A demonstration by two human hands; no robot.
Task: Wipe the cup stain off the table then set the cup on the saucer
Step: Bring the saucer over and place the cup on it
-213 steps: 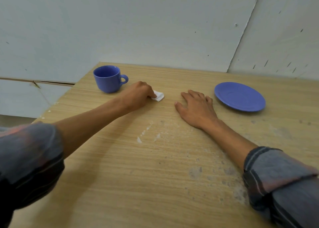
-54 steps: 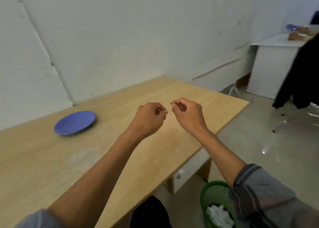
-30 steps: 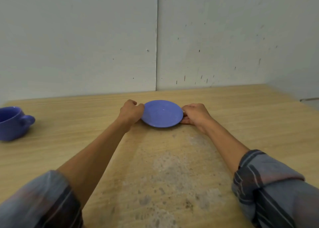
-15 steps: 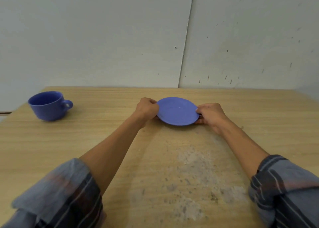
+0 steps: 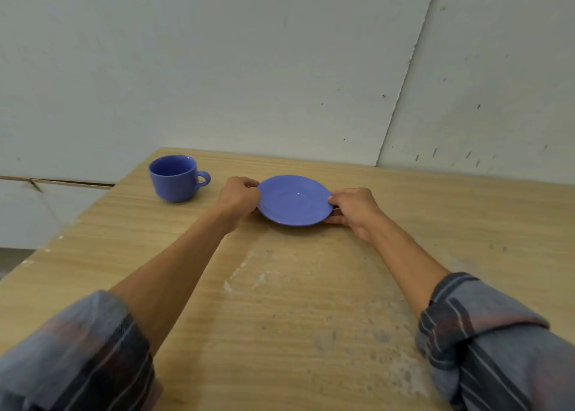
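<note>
A blue saucer point(image 5: 294, 199) lies near the far middle of the wooden table point(image 5: 311, 317), held at both sides. My left hand point(image 5: 239, 194) grips its left rim and my right hand point(image 5: 353, 206) grips its right rim. A blue cup point(image 5: 175, 178) stands upright to the left of the saucer, close to the table's far left corner, handle pointing right toward my left hand. Nothing is in the cup that I can see. No tissue is in view.
Pale worn patches point(image 5: 280, 273) mark the tabletop between my forearms. A white wall point(image 5: 280, 68) runs right behind the table's far edge. The table's left edge point(image 5: 77, 221) drops off just left of the cup.
Both hands still hold the saucer, which has come closer to the cup on the left over the last second. Earlier my left hand wiped with a tissue, then I turned toward a green bin.
</note>
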